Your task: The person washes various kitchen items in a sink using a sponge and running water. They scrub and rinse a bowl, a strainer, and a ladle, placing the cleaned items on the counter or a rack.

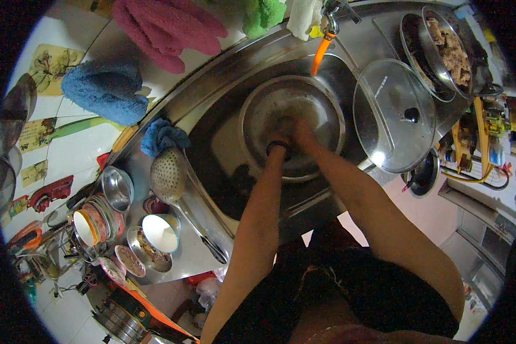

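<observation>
Both my hands reach down into a round metal basin that stands in a stainless steel sink. My left hand, with a dark band on the wrist, is near the basin's middle. Close beside it on the right is my right hand. The fingers of both are dim and blurred, so I cannot make out whether they hold anything. Above the basin's far rim hangs an orange hose, fitted to a metal faucet.
A glass lid leans at the sink's right, before pans with pieces of food. On the left counter lie a perforated skimmer, a blue cloth, a white bowl and stacked dishes. Towels hang at the back.
</observation>
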A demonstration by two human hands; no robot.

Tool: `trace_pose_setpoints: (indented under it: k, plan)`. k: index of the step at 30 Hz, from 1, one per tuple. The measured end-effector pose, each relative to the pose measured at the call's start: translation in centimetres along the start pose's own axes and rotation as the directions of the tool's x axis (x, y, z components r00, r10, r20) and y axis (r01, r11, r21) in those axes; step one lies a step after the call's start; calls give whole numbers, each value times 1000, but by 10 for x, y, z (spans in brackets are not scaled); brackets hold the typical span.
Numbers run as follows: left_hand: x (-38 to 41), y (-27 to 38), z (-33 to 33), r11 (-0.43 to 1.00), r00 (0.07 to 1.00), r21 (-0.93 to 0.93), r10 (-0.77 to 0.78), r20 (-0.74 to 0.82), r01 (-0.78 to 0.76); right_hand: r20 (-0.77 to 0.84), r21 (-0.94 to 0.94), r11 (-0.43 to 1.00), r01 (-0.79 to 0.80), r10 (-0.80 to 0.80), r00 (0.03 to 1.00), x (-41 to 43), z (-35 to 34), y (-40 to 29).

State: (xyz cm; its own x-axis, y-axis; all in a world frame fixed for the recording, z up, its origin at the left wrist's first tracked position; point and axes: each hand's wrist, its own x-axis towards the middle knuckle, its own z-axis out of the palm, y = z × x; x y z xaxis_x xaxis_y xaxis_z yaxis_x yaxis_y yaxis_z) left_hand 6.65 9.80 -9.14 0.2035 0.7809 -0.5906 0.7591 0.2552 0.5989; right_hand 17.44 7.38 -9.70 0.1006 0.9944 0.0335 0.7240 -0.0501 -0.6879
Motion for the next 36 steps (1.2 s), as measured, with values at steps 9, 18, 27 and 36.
trace_pose_setpoints:
  k: [9, 18, 27, 36]
  plan:
    - [-37, 34, -25, 986, 989, 125, -91, -118, 106, -24, -77, 979, -191, 190, 982, -6, -41, -9]
    - [-91, 29, -66, 805, 540, 511, 586, -605, -302, -4, 105, 992, 62, -62, 998, -22, -92, -87]
    - [-125, 29, -60, 920, 642, 250, 389, -661, -300, -59, 163, 950, 268, -262, 963, -36, -118, -86]
    - [-199, 45, -112, 938, 627, 87, 291, -723, -335, 97, 18, 950, 312, -312, 945, -35, -128, -120]
